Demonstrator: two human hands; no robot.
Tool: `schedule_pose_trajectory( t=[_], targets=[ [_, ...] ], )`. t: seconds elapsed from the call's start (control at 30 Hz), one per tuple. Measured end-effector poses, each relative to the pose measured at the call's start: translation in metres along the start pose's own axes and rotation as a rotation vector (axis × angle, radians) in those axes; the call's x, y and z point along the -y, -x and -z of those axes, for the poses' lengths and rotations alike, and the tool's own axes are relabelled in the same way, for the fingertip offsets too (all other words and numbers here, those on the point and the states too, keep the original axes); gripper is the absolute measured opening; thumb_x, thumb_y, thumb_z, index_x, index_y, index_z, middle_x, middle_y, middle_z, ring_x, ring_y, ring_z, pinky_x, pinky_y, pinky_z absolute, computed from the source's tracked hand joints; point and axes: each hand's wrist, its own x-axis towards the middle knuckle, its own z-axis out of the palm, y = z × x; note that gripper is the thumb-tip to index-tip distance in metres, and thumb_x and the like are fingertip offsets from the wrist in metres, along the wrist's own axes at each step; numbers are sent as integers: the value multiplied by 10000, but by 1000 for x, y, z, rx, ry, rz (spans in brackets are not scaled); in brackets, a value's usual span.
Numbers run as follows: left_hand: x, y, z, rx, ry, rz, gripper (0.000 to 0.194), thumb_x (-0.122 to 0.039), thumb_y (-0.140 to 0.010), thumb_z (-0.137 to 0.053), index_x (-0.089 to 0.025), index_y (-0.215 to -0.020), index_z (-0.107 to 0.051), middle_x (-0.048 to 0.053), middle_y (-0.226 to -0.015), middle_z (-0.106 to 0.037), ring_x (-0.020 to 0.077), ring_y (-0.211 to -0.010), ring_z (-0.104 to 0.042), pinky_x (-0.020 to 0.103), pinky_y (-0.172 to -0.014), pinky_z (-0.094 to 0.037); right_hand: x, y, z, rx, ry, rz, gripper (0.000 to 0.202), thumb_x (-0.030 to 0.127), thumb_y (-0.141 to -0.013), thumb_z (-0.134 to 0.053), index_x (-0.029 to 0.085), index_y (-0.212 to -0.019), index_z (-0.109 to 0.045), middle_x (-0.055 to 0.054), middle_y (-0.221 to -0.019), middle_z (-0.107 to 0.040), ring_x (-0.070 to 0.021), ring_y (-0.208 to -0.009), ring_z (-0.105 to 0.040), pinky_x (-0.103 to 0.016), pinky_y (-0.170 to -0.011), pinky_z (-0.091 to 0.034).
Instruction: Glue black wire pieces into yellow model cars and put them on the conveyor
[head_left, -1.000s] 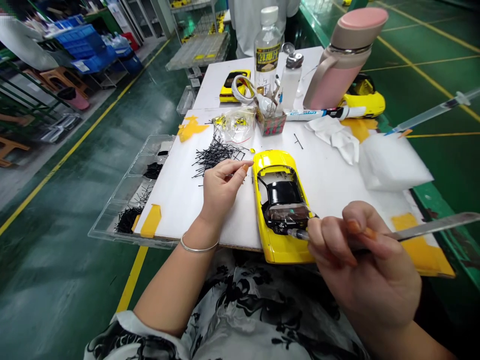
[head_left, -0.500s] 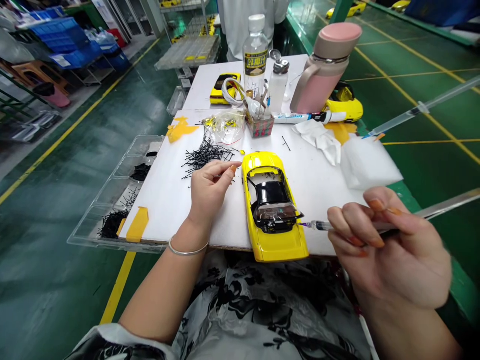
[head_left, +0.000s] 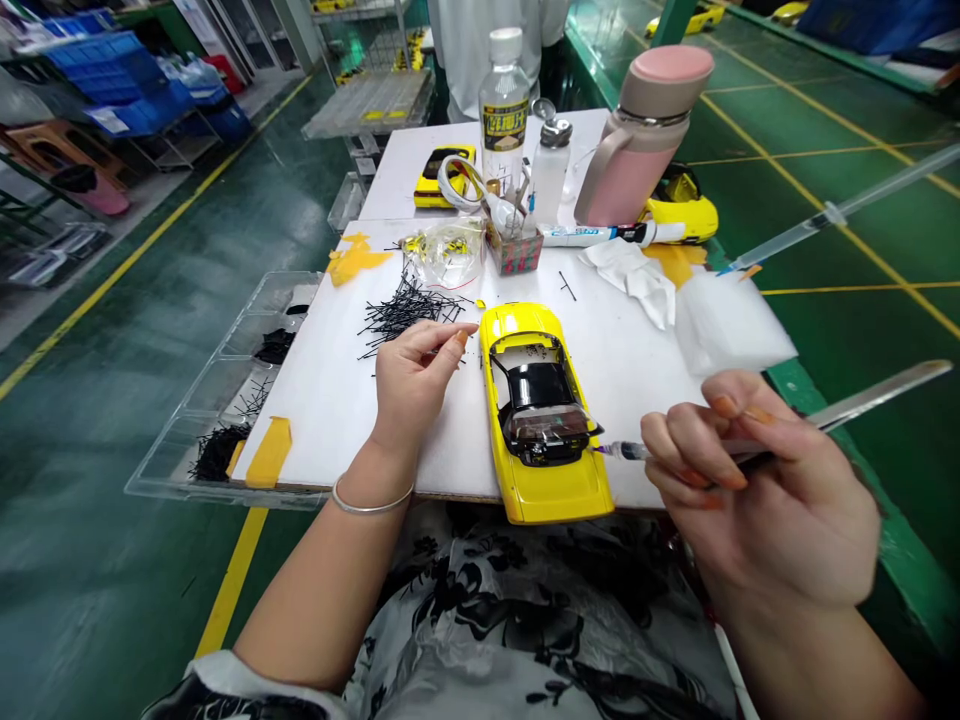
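A yellow model car body [head_left: 556, 490] with a black roof lies on the white work board [head_left: 450, 470], in front of my lap. My left hand [head_left: 412, 385] is closed in a pinch beside the car's far left corner; whatever it holds, if anything, is too small to make out. My right hand [head_left: 772, 490] is closed around a slim syringe [head_left: 626, 451] with a purple tip. That tip points left and meets or nearly meets the car's right side, by the windscreen. Behind the hand sticks out a long clear or shiny end.
Black thin sticks [head_left: 409, 312] lie piled left of the car. Behind stand a small box [head_left: 517, 252] of tools, a plastic bottle [head_left: 504, 120] and a pink flask [head_left: 645, 140]. Another syringe [head_left: 795, 235] is at right, above white foam [head_left: 735, 325]. A clear divided tray [head_left: 187, 400] sits left.
The whole view has shifted slightly. My right hand and the syringe have moved a little to the left, the tip staying at the car's right side. My left hand keeps its pinch.
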Motion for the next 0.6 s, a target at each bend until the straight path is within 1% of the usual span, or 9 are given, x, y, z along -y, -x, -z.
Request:
schedule_pose_trajectory(
  t=[0.1,0.2,0.27,0.33,0.43,0.5,0.6],
  targets=[
    [0,0,0,-2,-13,-3,171,-297,-875,-736,-218,-976,-848,36,-829,-722,116,-690,-599,222,-585,-485,3,-1,-2,68,66,3,129,274,-909,-546,224,-840,-642,41,-504,-281,-112,-496,-270,-200,-405,-190],
    [0,0,1,2,-27,-5,169,-292,-883,-731,-218,-982,-846,38,-839,-727,117,-689,-601,223,-581,-484,9,-2,-2,201,204,-33,159,312,-931,-577,217,-847,-674,34,-512,-341,-107,-489,-300,-232,-439,-216],
    [0,0,2,7,-35,-10,166,-286,-890,-730,-221,-991,-845,36,-845,-731,115,-694,-604,221,-588,-484,14,-5,-1,260,272,-30,187,351,-930,-610,213,-835,-695,30,-514,-356,-105,-488,-299,-246,-448,-213],
    [0,1,3,10,-39,-10,158,-280,-897,-730,-231,-997,-844,31,-848,-732,113,-707,-610,216,-597,-484,19,-11,1,242,263,31,181,349,-918,-631,213,-825,-706,33,-500,-340,-107,-483,-303,-243,-443,-214],
    [-2,2,3,12,-42,1,145,-263,-899,-734,-250,-992,-845,23,-865,-737,107,-720,-618,205,-602,-493,21,-21,6,158,128,150,142,308,-885,-640,222,-784,-690,41,-481,-285,-110,-476,-286,-213,-413,-211],
    [-2,2,3,10,-56,5,139,-250,-898,-736,-260,-983,-846,17,-871,-739,102,-718,-623,202,-614,-505,19,-27,11,118,29,177,133,295,-862,-633,229,-752,-670,43,-484,-261,-113,-477,-250,-191,-387,-188],
    [-3,3,2,-1,-84,7,140,-233,-896,-738,-271,-975,-847,9,-861,-740,95,-702,-617,202,-629,-515,11,-33,16,91,-54,167,141,296,-855,-618,231,-733,-646,48,-492,-241,-114,-486,-216,-168,-380,-179]
  ],
)
